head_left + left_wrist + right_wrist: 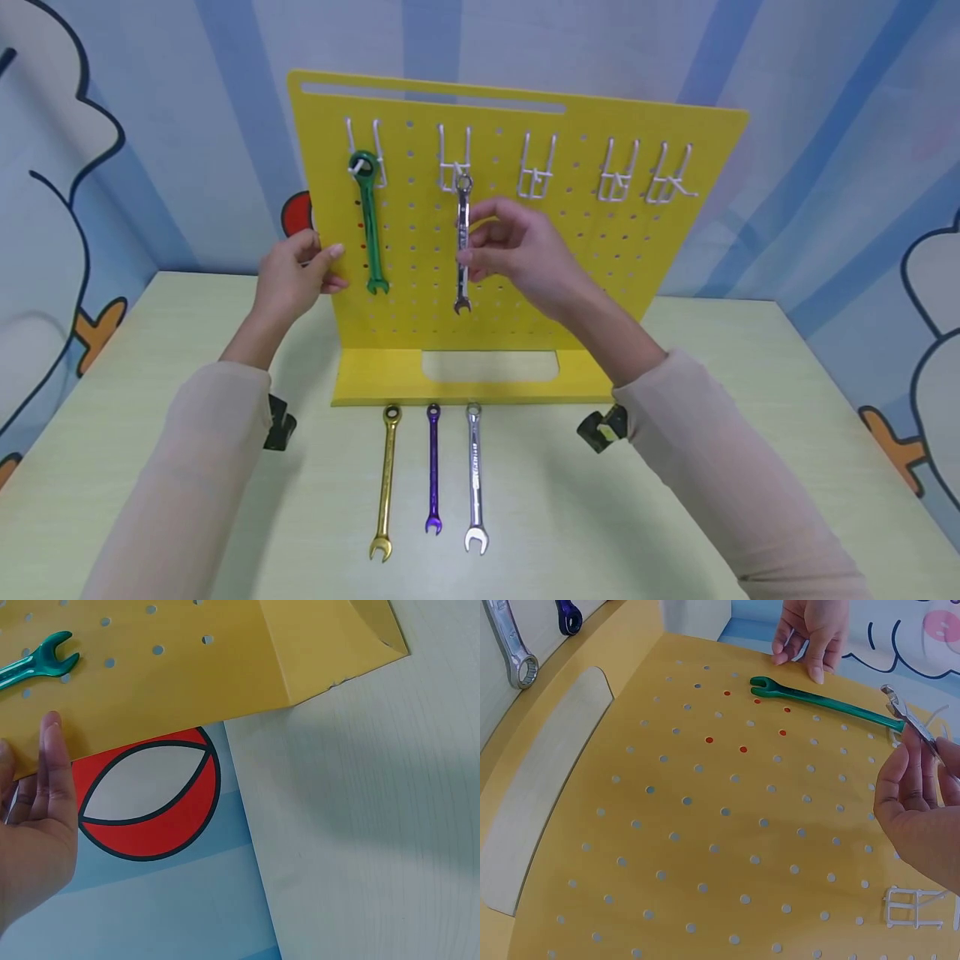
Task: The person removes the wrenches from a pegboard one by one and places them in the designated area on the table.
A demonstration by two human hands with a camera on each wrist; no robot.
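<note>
My right hand (525, 250) pinches a silver wrench (462, 242) upright between thumb and fingers, its ring end at the second white hook (454, 171) of the yellow pegboard (525, 292). Whether the ring is on the hook I cannot tell. In the right wrist view the right hand (922, 802) grips this wrench (909, 718). My left hand (292, 275) holds the board's left edge, thumb in front; the left wrist view shows the hand (41, 832) at that edge. A green wrench (371, 225) hangs from the leftmost hook.
On the table (585, 517) in front of the board lie a gold wrench (387, 483), a purple wrench (433, 471) and a silver wrench (475, 479). Further white hooks (536, 171) line the board's upper right. A patterned backdrop (600, 50) stands behind.
</note>
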